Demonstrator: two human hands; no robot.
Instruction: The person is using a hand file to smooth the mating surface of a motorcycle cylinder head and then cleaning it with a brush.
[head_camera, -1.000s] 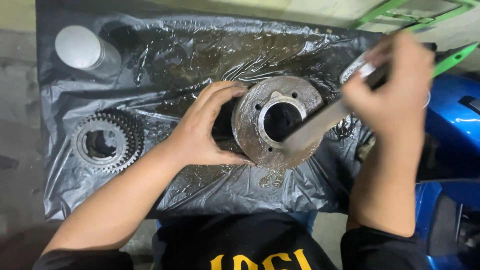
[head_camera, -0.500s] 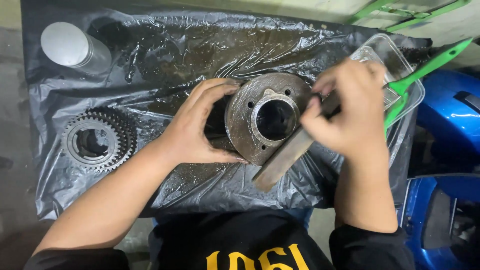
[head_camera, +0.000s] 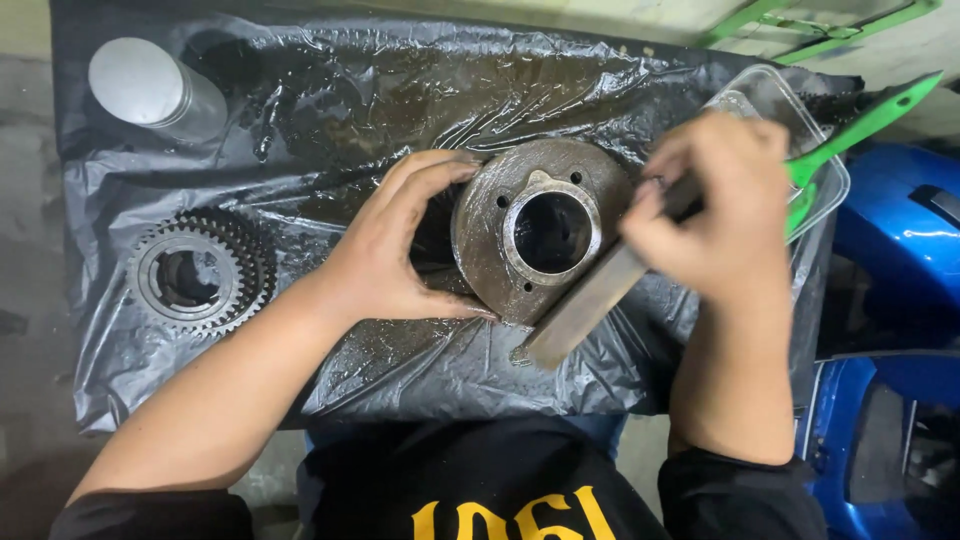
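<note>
Right hand (head_camera: 715, 215) with flat metal file (head_camera: 585, 305) — now lower, down from above the tray onto the cylinder's (head_camera: 535, 230) right edge.

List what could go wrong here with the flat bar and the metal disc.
1. The left hand grips the disc at its rim, close to the flat bar held by the right hand; a slip of the bar might strike those fingers.
2. The disc rests on a crinkled, greasy black plastic sheet; it could slide under pressure.
3. The clear tray sits right behind the right hand and could get knocked.
</note>
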